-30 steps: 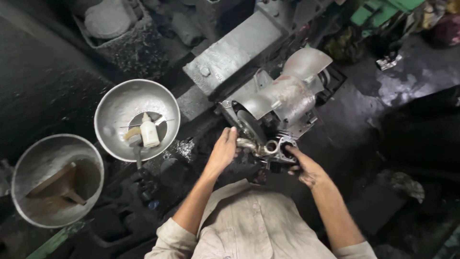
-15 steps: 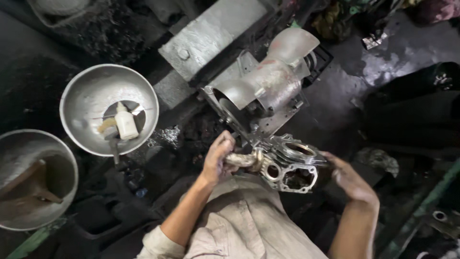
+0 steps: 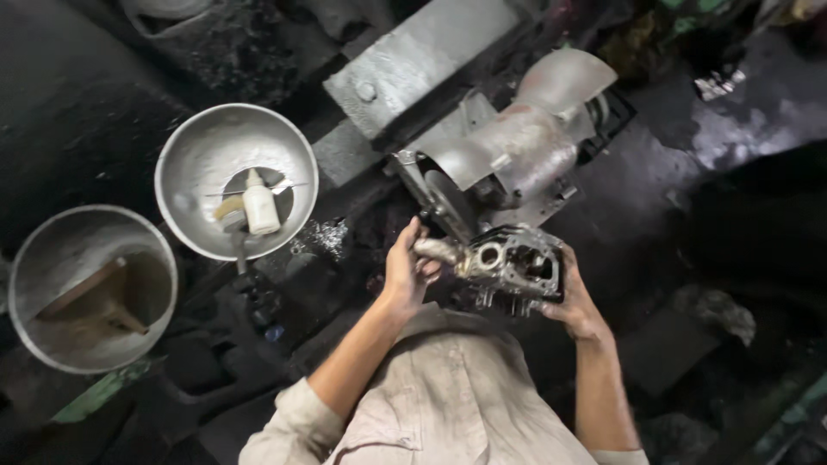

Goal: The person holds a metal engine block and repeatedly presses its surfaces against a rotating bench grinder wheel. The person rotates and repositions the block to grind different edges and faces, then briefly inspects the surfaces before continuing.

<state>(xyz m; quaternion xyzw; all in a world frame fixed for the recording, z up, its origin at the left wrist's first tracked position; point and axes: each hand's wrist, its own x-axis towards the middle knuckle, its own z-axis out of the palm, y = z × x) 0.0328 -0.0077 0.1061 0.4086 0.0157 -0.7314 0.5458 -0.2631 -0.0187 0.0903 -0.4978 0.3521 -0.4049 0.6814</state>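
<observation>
The scene is a dark, grimy workshop floor, black with oil and metal dust, seen from above the person's head and pale shirt (image 3: 448, 396). At the centre stands a bench grinder (image 3: 508, 151) with a rounded metal guard, its thin grinding wheel (image 3: 448, 207) edge-on toward the person, mounted beside a flat grey steel block (image 3: 413, 60) with a bolt in it. The person holds a cast metal engine part (image 3: 508, 263), finned along its lower edge and with round ports on its face, just in front of the wheel; whether it touches the wheel cannot be told. The left hand (image 3: 405, 271) is curled around a short tube-like stub that sticks out of the part's left end, fingers wrapped over it and thumb below. The right hand (image 3: 573, 301) grips the part's right side from underneath, fingers pressed against its far edge, palm partly hidden behind the casting. To the left, well apart from the hands, sits a round metal bowl (image 3: 198, 164) holding a small white squeeze bottle (image 3: 260, 207) and a thin rod lying across its middle. Further left and lower is a second round metal basin (image 3: 52, 250) with murky brown liquid and a piece of wood resting in it. Bright metal shavings (image 3: 323, 237) lie scattered between the first bowl and the grinder.
</observation>
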